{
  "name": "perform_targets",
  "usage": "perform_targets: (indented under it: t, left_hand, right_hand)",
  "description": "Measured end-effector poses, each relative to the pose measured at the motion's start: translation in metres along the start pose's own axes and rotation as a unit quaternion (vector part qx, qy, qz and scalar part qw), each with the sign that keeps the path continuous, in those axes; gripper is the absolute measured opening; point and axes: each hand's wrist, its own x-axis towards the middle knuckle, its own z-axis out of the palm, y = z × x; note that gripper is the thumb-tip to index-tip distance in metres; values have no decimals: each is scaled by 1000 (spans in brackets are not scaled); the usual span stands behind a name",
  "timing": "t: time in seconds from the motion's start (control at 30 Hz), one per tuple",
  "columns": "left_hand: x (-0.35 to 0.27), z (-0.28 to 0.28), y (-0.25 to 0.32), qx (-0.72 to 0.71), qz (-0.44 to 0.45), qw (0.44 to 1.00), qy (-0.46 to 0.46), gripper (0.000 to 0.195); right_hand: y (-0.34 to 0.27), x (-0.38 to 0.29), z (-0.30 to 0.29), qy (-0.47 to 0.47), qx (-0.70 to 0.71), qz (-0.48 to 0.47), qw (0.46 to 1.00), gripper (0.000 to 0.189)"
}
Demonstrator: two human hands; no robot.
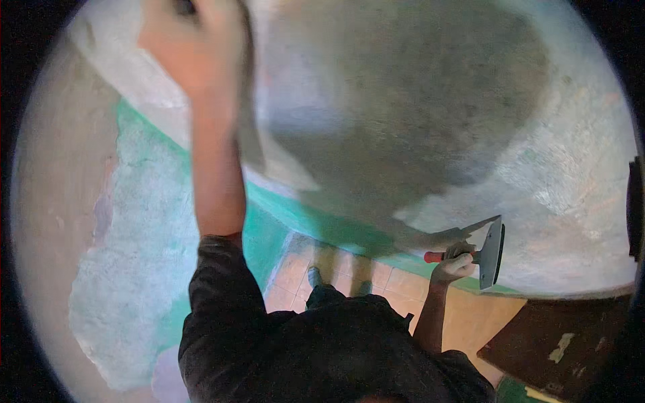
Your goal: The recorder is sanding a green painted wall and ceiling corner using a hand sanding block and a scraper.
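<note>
My right hand (456, 267) is closed around the red handle of a wide metal scraper (489, 257), low on the right in front of the wall. The scraper's broad blade points right, and its shadow falls on the plaster behind it. Raised high at the upper left, my left hand (196, 45) is close to the wall and blurred. Something dark shows at its top edge, too cut off to make out, and its fingers run out of the picture. Before me, the plastered wall (428, 101) is patchy white and grey, with a green painted band (322, 216) along its lower part.
A side wall (146, 242) at left has patches of pale and green paint beside bare brownish plaster. Orange floor tiles (347, 267) lie around my feet. At lower right stands a dark brown panel (554, 342) with worn spots. A black object (635, 206) sits at the right rim.
</note>
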Motion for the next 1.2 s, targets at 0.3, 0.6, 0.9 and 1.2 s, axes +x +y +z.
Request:
perform_targets:
  t: [0.3, 0.6, 0.9, 1.2]
  left_hand:
    - [-264, -24, 72, -75, 251, 921, -289, 26]
    - [-159, -30, -70, 25, -276, 960, 48, 27]
    - [-339, -85, -54, -33, -237, 934, -264, 20]
    - [-170, -183, -237, 143, -265, 953, 42, 9]
  right_hand:
    - [5, 0, -21, -93, -11, -40, 995, 40]
    - [-28, -30, 26, -147, 76, 101, 981, 38]
    - [-54, -119, 131, -177, -10, 36, 983, 44]
    - [-63, -189, 236, -230, 87, 61, 967, 43]
